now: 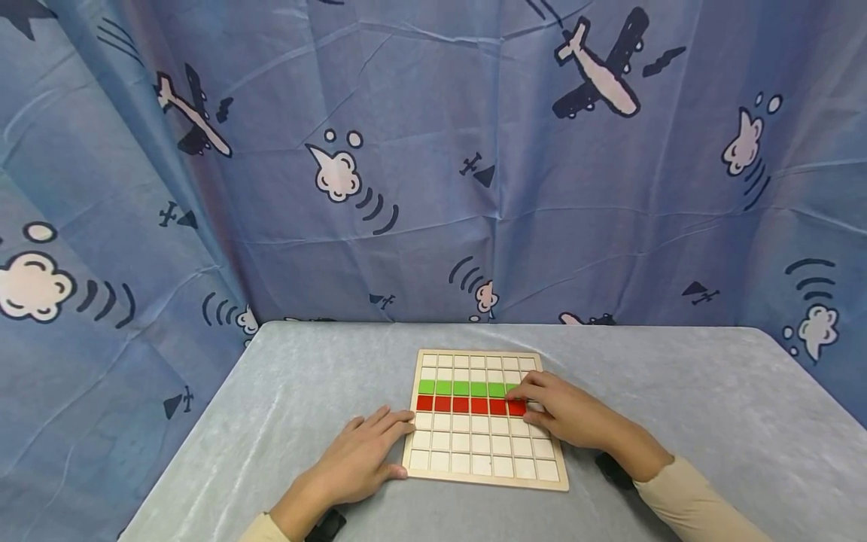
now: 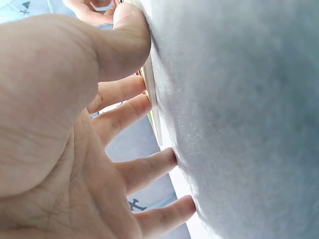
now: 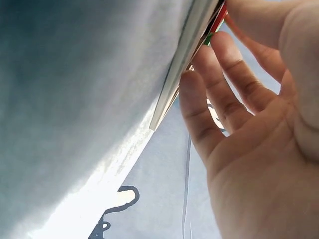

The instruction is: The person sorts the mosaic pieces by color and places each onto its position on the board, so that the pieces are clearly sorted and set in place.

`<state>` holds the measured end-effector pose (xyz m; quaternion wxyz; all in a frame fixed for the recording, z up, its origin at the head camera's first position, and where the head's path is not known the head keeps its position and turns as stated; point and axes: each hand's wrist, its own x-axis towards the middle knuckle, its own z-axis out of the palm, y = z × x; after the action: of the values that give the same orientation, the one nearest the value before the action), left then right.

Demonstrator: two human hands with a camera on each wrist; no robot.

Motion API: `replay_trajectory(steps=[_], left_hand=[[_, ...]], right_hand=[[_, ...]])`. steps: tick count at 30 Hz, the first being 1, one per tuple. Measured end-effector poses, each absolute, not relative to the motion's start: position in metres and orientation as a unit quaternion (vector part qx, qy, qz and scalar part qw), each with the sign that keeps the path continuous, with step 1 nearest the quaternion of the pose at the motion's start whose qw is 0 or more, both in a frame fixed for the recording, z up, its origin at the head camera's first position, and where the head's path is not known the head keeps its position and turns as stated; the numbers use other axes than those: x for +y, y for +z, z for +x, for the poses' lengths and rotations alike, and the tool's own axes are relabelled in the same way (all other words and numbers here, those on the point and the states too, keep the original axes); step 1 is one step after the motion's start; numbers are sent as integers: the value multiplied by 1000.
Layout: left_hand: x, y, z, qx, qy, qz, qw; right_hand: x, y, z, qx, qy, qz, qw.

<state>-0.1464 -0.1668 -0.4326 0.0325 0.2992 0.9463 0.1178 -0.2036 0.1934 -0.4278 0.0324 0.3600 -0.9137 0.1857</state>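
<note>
A shallow wooden grid board [image 1: 488, 482] lies on the table, with a row of green tiles [image 1: 460, 388] above a row of red tiles [image 1: 460, 405]. Its other visible cells are pale wood. My right hand [image 1: 576, 410] reaches over the board's right side, index finger and thumb at opposite edges of the rightmost visible red tile [image 1: 516, 408], pinching it. The hand covers the right end of both coloured rows. At the board's left edge rests my left hand [image 1: 359, 455], fingers spread; in the left wrist view its thumb [image 2: 132, 40] and two fingers touch the board's side, while two other fingertips meet the cloth.
Pale grey cloth covers the table [image 1: 325, 369]. Behind it hangs a blue curtain [image 1: 420, 248] printed with planes and clouds. A dark device sits under each wrist, one at the left [image 1: 327, 525] and one at the right [image 1: 614, 470].
</note>
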Motion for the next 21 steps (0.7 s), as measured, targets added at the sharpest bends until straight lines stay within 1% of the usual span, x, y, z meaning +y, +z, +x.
replay_trajectory(steps=[4,13,21], left_hand=[[-167,-433,-147,945,119,304,31],[-166,-433,-147,945,118,305,29],[-166,-433,-147,944,121,304,32]], right_hand=[[194,-428,-204,-917,187,353,24],[196,-429,-204,-911,182,369,37],[195,-427,-204,-912,174,370,35]])
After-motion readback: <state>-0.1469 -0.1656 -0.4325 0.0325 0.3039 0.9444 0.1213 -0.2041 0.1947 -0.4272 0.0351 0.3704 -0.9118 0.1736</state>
